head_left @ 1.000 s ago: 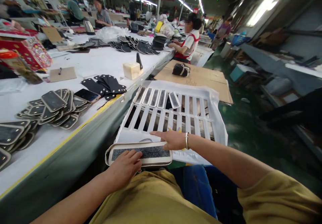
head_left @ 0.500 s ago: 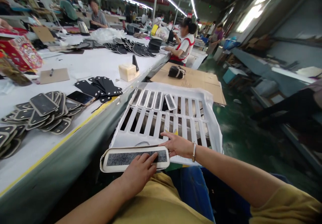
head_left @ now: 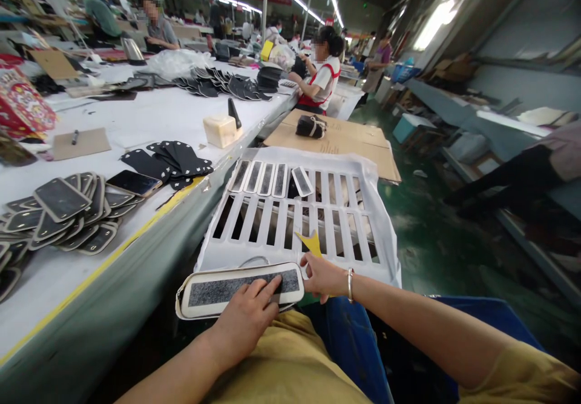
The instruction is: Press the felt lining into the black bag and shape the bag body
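A long, rounded cream-edged panel (head_left: 204,291) with a speckled dark grey strip lies across my front, level with my waist. My left hand (head_left: 254,307) rests on its top face, fingers stretched over the grey strip and thumb hidden. At the panel's right end, my right hand (head_left: 324,275) has its fingers curled and pinched against the edge; the exact grip is partly hidden. Just beyond the panel is a white slotted rack (head_left: 276,258). Several narrow white-bordered strips (head_left: 265,178) lie at its back left, with one tilted strip (head_left: 302,181) apart from them.
To the left a long white table (head_left: 163,107) holds piled dark plates (head_left: 63,201), a phone (head_left: 134,183), black cut pieces (head_left: 170,160) and a cream block (head_left: 220,131). Cardboard (head_left: 349,143) lies behind the rack. A co-worker (head_left: 324,77) stands at the table's far side.
My right hand has drawn its extended fingers in and curled them at the panel's right end. The yellow piece on the rack shows more. My left hand stays on the panel.
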